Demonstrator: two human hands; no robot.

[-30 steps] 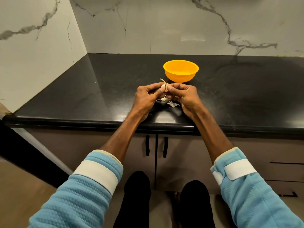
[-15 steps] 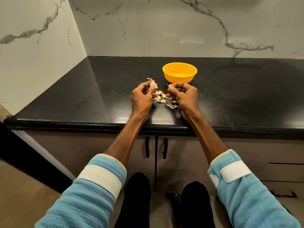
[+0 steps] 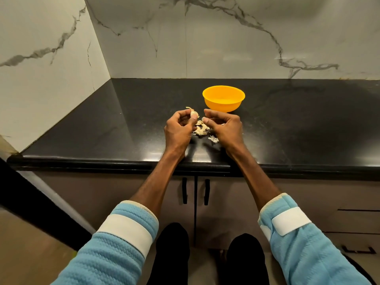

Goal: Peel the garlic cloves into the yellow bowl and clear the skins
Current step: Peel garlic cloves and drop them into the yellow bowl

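Observation:
My left hand [image 3: 179, 130] pinches a garlic clove [image 3: 194, 114] with a curled stem, held just above the black counter. My right hand [image 3: 224, 128] hovers beside it with its fingers curled, and its fingertips are close to the clove; I cannot tell whether it holds a bit of skin. A small pile of garlic cloves and skins [image 3: 200, 129] lies on the counter between my hands. A few white skin scraps [image 3: 213, 138] lie under my right hand. The yellow bowl [image 3: 223, 98] stands just beyond my right hand; nothing shows inside it.
The black counter [image 3: 123, 124] runs into a corner with marble walls behind and on the left. Its front edge is just below my wrists. Cabinet doors with black handles [image 3: 195, 191] are beneath.
My hands have parted: the left one carries the clove slightly left, the right one has come away from it. The pile on the counter now shows between them.

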